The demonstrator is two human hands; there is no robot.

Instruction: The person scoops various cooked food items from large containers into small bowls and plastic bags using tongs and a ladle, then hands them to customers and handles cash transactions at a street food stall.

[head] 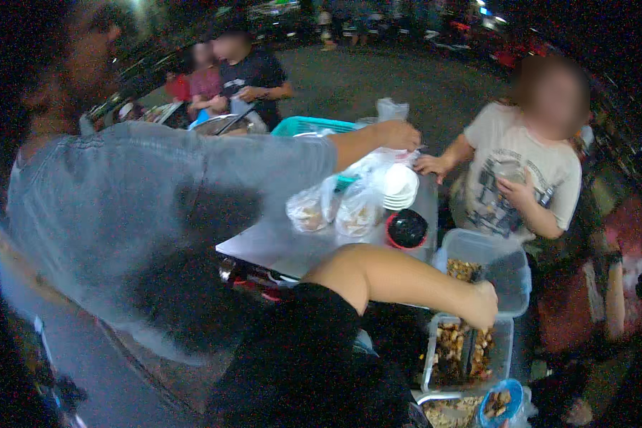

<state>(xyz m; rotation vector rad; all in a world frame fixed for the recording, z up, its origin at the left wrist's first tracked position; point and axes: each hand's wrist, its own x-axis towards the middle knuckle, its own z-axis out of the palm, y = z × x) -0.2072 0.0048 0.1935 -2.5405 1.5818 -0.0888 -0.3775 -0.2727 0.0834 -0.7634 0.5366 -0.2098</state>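
Note:
My left hand, at the end of a bare forearm, is closed in a fist above a clear plastic container of browned food pieces. A dark, narrow utensil reaches from under the fist into the food; its type is unclear. At the bottom edge, a blue-rimmed cup with food pieces inside tilts beside a tray of pale chopped food. Only a sliver of what may be my right hand shows below this cup. Another clear container with some food lies just beyond my left hand.
A metal table bears bagged food, stacked white bowls, a black-and-red bowl and a green basket. A person in grey reaches across it from the left. Another stands opposite, holding a clear cup.

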